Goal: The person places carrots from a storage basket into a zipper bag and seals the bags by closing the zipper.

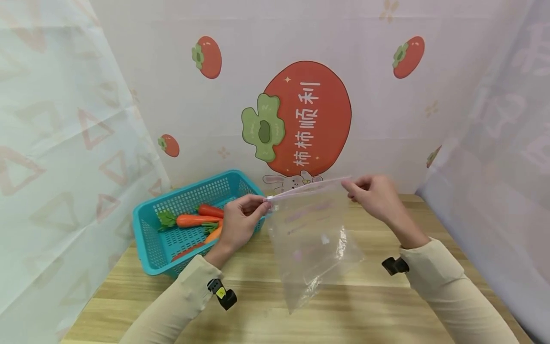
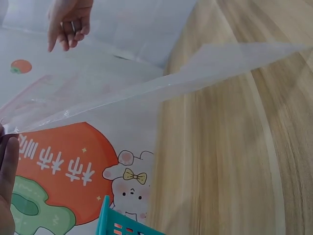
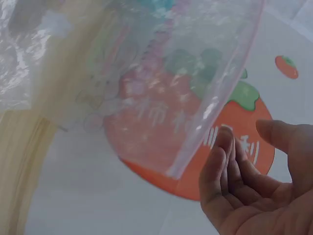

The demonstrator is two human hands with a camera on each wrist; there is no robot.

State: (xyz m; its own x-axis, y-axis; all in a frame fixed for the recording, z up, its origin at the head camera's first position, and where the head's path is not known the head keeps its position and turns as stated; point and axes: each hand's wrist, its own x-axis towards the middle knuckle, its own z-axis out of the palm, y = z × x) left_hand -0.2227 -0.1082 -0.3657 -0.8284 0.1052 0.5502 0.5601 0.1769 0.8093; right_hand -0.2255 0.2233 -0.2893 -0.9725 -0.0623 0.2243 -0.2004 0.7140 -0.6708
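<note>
A clear plastic zip bag (image 1: pixel 318 239) hangs over the table, its pinkish zip edge slanting up to the right. My left hand (image 1: pixel 240 220) pinches the bag's upper left corner, where a small white slider shows. The bag's top corner on the other side is near my right hand (image 1: pixel 375 196). In the right wrist view, the thumb of that hand (image 3: pixel 254 181) stands apart from its loosely bent fingers, with nothing between them and the bag's edge just beside. The bag looks flat, with nothing inside.
Left of the bag, a teal perforated basket (image 1: pixel 143 239) stands on the wooden table (image 1: pixel 343 308). It holds orange carrots (image 1: pixel 195 220) with green tops and red carrot-shaped pieces (image 1: pixel 210 210), partly behind my left hand. Printed cloth walls (image 1: pixel 365 28) enclose the table's back and sides.
</note>
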